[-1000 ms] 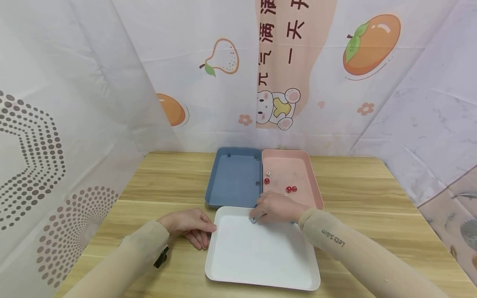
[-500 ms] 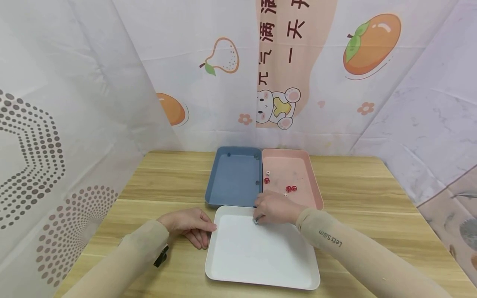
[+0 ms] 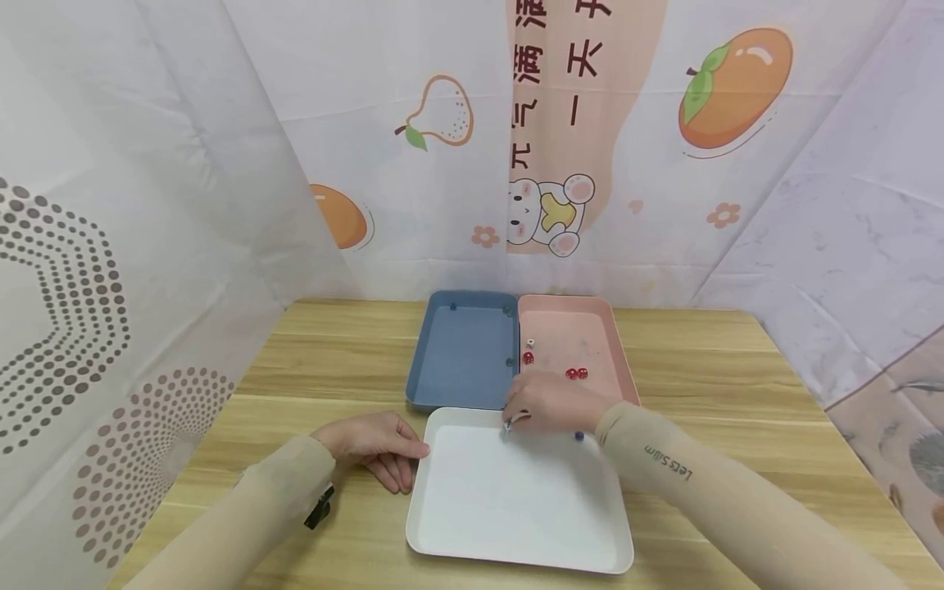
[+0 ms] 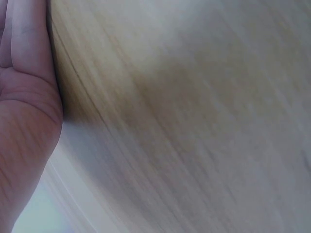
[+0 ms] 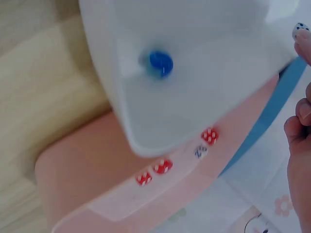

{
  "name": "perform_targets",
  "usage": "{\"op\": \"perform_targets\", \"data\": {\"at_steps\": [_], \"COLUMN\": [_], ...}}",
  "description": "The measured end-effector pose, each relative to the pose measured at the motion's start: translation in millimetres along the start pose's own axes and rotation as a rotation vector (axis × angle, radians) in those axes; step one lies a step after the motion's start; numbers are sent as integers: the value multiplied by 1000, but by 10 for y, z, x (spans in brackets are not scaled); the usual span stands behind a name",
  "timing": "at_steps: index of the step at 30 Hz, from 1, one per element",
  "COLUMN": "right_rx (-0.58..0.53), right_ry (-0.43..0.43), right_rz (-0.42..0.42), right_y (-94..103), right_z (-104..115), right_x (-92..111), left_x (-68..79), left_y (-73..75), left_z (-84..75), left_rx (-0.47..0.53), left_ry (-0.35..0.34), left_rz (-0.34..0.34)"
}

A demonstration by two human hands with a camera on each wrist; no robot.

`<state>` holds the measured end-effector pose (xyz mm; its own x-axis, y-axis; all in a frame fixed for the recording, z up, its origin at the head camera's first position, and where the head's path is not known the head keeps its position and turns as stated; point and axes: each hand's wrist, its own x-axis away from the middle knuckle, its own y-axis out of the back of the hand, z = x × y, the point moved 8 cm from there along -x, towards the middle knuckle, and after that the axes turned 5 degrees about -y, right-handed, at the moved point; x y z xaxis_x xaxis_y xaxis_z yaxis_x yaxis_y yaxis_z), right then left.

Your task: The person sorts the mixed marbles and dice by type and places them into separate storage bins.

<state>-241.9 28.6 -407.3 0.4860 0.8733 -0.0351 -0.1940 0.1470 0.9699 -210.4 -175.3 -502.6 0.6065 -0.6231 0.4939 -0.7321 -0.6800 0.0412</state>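
My right hand (image 3: 555, 401) is over the back edge of the white tray (image 3: 516, 500), pinching a small white die (image 5: 301, 30) with dark pips between thumb and finger. A blue die (image 3: 578, 436) lies in that tray's back right corner, close to my right wrist. At the tray's left side, my left hand (image 3: 376, 447) rests with one fingertip at the rim and the other fingers lower, against the table. The left wrist view shows only the edge of the left palm (image 4: 29, 97) and wooden table.
Behind the white tray stand a blue tray (image 3: 472, 397) with several dark dice along its sides and a pink tray (image 3: 627, 373) with red dice (image 3: 578, 374) and a white die (image 3: 530, 343). A printed cloth (image 3: 413, 205) hangs behind the table.
My right hand has shifted slightly back and up with the pinched die. The blue die in the white tray now shows, while a white die in the pink tray is covered in the head view.
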Motion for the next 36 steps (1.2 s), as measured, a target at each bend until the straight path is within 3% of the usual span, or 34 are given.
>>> {"op": "perform_targets", "data": {"at_steps": [9, 13, 19, 24, 36], "right_rx": [-8, -76, -81, -23, 77], "right_ry": [-39, -148, -319, -390, -417], "right_rz": [-107, -103, -24, 16, 61], "right_y": [287, 352, 260, 191, 88], "right_z": [-300, -537, -938, -1161, -1323], "right_x": [164, 271, 458, 588, 676], "left_x": [3, 0, -14, -17, -17], "left_y": [2, 0, 7, 11, 5], "left_z": [-10, -5, 15, 16, 15], "left_rx": [3, 3, 4, 2, 7], "left_ry": [4, 1, 1, 1, 0], "left_rz": [-1, 1, -9, -12, -6]}}
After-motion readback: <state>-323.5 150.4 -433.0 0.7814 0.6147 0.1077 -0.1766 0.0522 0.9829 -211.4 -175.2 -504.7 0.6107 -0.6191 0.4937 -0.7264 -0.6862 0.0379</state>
